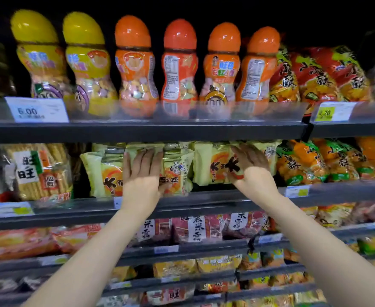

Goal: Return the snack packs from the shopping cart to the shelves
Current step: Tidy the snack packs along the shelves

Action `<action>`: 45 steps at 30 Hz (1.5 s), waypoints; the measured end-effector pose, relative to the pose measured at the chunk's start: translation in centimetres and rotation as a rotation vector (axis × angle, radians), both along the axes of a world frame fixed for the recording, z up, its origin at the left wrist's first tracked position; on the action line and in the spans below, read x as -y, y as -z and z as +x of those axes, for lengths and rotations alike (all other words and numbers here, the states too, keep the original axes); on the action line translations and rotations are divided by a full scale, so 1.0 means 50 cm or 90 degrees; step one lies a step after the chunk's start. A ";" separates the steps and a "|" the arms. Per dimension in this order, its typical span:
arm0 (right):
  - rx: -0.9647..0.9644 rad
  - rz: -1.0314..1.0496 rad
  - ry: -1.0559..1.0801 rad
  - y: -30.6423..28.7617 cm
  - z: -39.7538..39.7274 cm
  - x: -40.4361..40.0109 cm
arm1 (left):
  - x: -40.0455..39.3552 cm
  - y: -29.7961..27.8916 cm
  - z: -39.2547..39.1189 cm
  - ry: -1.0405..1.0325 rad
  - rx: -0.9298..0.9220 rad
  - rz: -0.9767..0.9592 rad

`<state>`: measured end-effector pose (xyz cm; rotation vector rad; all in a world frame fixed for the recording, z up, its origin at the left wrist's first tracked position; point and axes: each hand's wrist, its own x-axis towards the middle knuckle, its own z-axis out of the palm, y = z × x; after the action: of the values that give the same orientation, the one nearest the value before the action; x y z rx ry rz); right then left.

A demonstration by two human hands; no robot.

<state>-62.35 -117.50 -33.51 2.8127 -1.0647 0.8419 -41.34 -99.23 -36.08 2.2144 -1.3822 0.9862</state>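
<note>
Pressing flat, both hands work the second shelf (182, 197): the left hand (142, 173) lies with straight fingers on a pale yellow crinkly snack pack (177, 173), and the right hand (252, 168) rests released against its neighbouring yellow pack (213, 165). Pushed unevenly, a pack could tip over the shelf lip. Price tags on the shelf above read 5.00 (28, 111) and 4.20 (326, 113); the packs show bold black Chinese characters.

Pale-yellow plastic snack packs (177, 171) carry an orange sunburst and bold black characters. Tall plastic jars above wear two glossy yellow dome caps (33, 26) and four orange dome caps (132, 31). The metal shelf edges (138, 130) are dark grey.
</note>
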 end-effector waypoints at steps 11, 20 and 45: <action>-0.157 -0.025 -0.002 -0.051 0.049 0.053 | 0.005 0.007 0.021 0.069 -0.048 -0.017; -0.159 -0.028 -0.003 -0.082 0.025 0.046 | 0.000 -0.005 0.022 0.056 -0.070 0.033; -0.125 -0.085 -0.176 -0.053 0.003 -0.012 | -0.113 -0.047 -0.067 0.025 -0.081 0.016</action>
<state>-62.20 -116.92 -30.85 2.8912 -0.5809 0.6067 -44.68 -93.60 -33.71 2.2173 -1.3831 0.8029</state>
